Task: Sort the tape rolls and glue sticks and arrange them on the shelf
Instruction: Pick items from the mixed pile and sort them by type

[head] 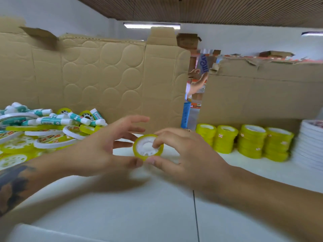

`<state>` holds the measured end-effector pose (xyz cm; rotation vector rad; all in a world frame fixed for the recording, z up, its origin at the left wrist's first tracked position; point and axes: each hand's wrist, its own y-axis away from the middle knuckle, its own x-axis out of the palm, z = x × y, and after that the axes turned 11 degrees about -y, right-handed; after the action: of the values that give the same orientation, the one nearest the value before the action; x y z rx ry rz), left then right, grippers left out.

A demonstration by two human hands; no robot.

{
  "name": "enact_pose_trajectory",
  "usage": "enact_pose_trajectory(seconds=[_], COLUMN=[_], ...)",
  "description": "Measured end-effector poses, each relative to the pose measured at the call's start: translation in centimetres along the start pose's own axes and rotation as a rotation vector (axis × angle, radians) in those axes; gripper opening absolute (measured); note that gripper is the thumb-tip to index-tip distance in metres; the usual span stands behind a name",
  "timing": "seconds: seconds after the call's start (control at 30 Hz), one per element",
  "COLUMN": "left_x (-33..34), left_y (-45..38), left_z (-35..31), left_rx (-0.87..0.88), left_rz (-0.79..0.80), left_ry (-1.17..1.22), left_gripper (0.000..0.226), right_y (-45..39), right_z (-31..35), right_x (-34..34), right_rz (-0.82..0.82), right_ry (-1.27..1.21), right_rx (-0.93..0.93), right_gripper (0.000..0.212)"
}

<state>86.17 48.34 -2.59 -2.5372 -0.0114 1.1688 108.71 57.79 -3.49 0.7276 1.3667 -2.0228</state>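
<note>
I see a yellow tape roll (148, 147) held up between both hands above the white shelf (122, 206). My right hand (181, 159) pinches it, thumb under the rim and a fingertip in its white core. My left hand (108, 147) is spread, its thumb tip touching the roll's lower edge. Stacked yellow tape rolls (244, 140) stand to the right, well apart.
</note>
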Motion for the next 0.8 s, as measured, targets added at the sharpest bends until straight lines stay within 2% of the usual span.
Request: enact_pose_trajectory(seconds=[0.13,0.23,0.3,0.43,0.63,0.8], left_x=[1.4,3.5,5.3,8.8,10.6,11.1], left_y=[-1.2,-2.6,-3.8,-5.3,-4.9,-5.0], left_z=[-1.6,-4.6,-6.1,-7.4,-6.5,-5.9], left_rx=[-0.053,-0.019,0.053,0.081,0.097,0.117], left_rz=[0.125,0.258,0.299,0.386,0.459,0.434], left_ry=[-0.381,-0.582,-0.597,-0.664,-0.667,-0.675], left_gripper=[0.088,0.081,0.071,0.079,0.073,0.078], right_y=[2.2,4.0,4.9,6.8,8.8,9.7], right_z=[-1.7,-3.6,-5.1,-7.8,-10.1,-11.9], right_x=[-6.0,-10.8,-13.6,-17.3,-20.6,-20.8], right_rz=[-0.034,-0.160,-0.243,-0.338,-0.258,-0.156], right_ry=[0.145,0.181,0.207,0.279,0.462,0.637], right_rx=[0.063,0.208,0.318,0.527,0.728,0.806], right_gripper=[0.035,0.034,0.030,0.029,0.034,0.040])
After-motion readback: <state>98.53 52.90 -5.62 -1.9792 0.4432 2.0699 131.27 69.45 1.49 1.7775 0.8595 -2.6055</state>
